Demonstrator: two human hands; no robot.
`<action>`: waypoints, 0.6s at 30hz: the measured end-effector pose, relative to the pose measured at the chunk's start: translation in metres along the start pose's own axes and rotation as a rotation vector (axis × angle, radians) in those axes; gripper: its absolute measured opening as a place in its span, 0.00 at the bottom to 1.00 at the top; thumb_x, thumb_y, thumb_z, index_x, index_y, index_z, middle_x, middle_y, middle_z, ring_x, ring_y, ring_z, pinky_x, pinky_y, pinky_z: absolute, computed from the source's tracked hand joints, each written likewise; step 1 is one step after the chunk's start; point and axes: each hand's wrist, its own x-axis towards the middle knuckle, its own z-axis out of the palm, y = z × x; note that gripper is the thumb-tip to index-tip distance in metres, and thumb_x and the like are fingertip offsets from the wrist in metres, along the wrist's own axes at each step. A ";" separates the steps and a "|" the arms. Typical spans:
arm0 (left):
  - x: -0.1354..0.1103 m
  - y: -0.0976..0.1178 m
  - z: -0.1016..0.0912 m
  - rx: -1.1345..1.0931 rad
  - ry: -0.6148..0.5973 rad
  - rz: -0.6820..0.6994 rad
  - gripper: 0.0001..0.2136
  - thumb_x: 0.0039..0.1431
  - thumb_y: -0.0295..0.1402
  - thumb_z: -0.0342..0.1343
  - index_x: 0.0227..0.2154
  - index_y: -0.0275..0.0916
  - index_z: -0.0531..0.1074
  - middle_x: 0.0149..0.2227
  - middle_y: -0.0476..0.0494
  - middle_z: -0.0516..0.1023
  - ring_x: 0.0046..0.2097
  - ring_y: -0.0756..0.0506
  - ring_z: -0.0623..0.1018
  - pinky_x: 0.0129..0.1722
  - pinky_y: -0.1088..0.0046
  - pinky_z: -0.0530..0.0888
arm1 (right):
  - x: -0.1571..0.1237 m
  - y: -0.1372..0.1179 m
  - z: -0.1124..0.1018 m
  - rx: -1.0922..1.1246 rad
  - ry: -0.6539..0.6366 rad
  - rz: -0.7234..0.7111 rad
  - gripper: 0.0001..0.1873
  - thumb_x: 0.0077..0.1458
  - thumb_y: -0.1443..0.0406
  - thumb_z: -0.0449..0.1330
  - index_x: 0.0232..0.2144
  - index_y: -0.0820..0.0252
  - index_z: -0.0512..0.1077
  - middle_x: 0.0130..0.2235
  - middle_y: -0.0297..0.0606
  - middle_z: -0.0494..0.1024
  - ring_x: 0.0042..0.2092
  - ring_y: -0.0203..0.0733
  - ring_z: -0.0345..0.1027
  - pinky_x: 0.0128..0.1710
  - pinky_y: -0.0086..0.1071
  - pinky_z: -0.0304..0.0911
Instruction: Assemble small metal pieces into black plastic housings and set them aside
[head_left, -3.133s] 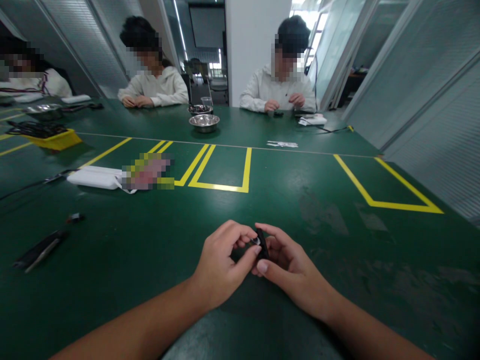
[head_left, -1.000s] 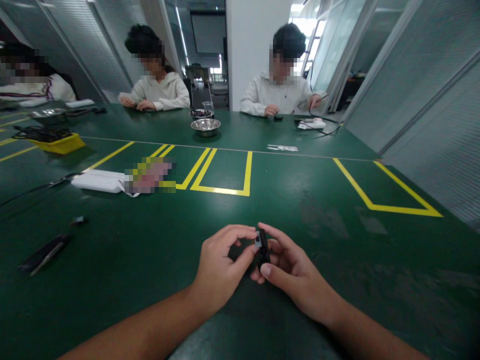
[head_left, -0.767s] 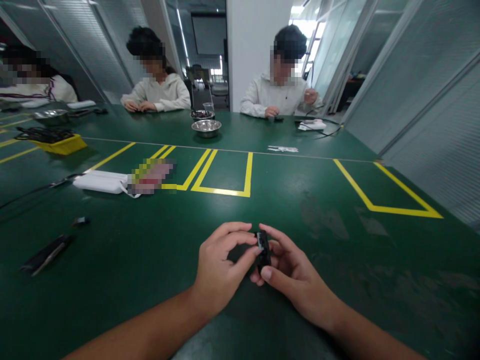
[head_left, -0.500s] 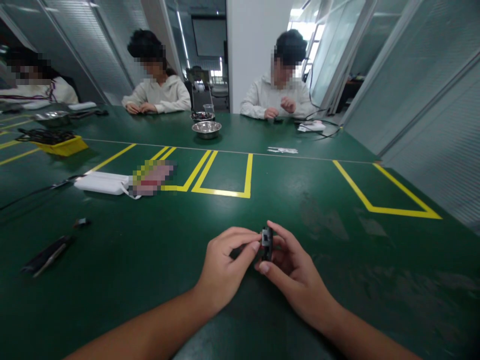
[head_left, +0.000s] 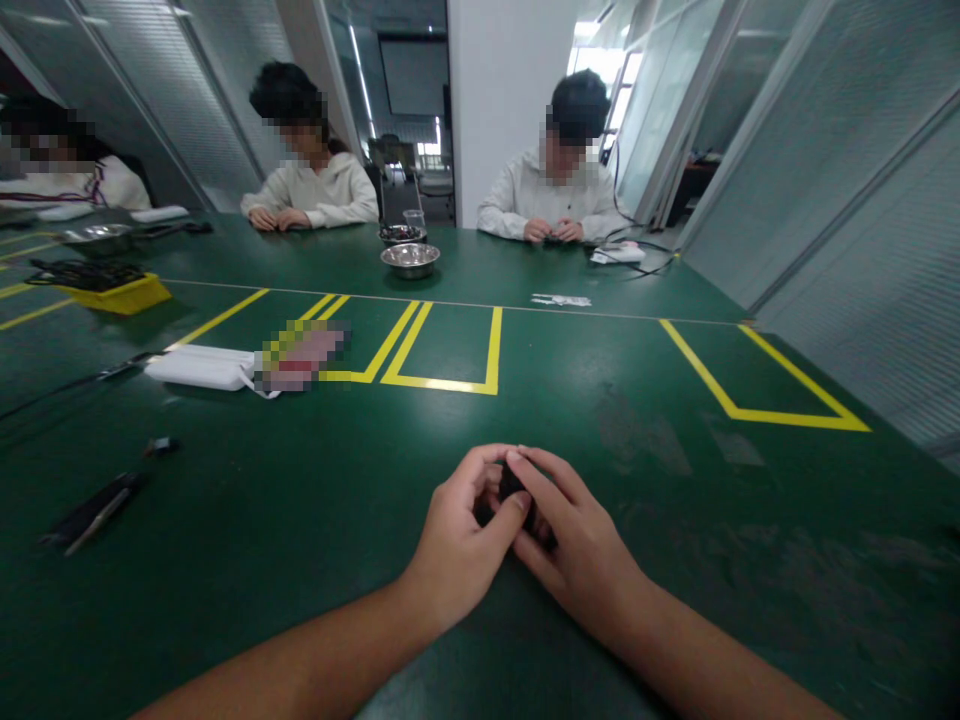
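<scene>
A small black part (head_left: 513,483) is cupped between both my hands, low over the green table (head_left: 315,520). My left hand (head_left: 461,530) closes on it from the left, thumb in front and fingertips curled over the top. From the right, my right hand (head_left: 577,525) wraps round it, its fingers reaching across to the left fingertips. Most of the part is covered, so its exact kind does not show. To the left lie a dark, slim tool-like object (head_left: 97,510) and a tiny dark piece with a light top (head_left: 161,446).
A white power strip (head_left: 201,368) and a pixelated pinkish item (head_left: 304,358) lie ahead to the left. Beyond are a yellow bin of black cables (head_left: 124,295), a metal bowl (head_left: 410,262) and yellow tape outlines (head_left: 442,384). Several people in white tops sit across the table.
My hands have closed together round the black part, which was held upright and mostly visible and is now largely covered. Across the table, the right-hand person's raised hand has come down.
</scene>
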 end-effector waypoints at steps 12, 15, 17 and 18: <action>-0.004 -0.002 0.009 0.102 0.103 0.076 0.16 0.60 0.25 0.55 0.51 0.41 0.66 0.45 0.43 0.77 0.45 0.45 0.78 0.47 0.66 0.78 | 0.009 -0.016 0.007 -0.412 -0.018 -0.108 0.32 0.63 0.72 0.48 0.69 0.62 0.51 0.61 0.62 0.64 0.46 0.56 0.76 0.29 0.36 0.78; -0.005 -0.001 0.010 0.144 0.100 0.077 0.19 0.60 0.25 0.54 0.54 0.41 0.63 0.47 0.41 0.77 0.48 0.43 0.78 0.49 0.63 0.77 | 0.012 -0.019 0.007 -0.459 -0.023 -0.135 0.28 0.64 0.72 0.46 0.66 0.66 0.58 0.60 0.64 0.66 0.41 0.53 0.78 0.26 0.37 0.77; -0.006 -0.002 0.009 0.167 0.096 0.085 0.21 0.61 0.27 0.53 0.56 0.41 0.61 0.50 0.39 0.75 0.51 0.42 0.77 0.51 0.61 0.75 | 0.012 -0.020 0.007 -0.473 -0.013 -0.157 0.26 0.65 0.72 0.46 0.64 0.66 0.60 0.59 0.63 0.67 0.41 0.53 0.77 0.28 0.38 0.77; -0.006 -0.003 0.009 0.175 0.104 0.087 0.21 0.62 0.28 0.52 0.57 0.41 0.60 0.51 0.38 0.74 0.52 0.42 0.77 0.52 0.60 0.75 | 0.011 -0.021 0.006 -0.479 -0.005 -0.170 0.26 0.65 0.72 0.46 0.64 0.65 0.61 0.59 0.63 0.67 0.42 0.53 0.77 0.30 0.39 0.77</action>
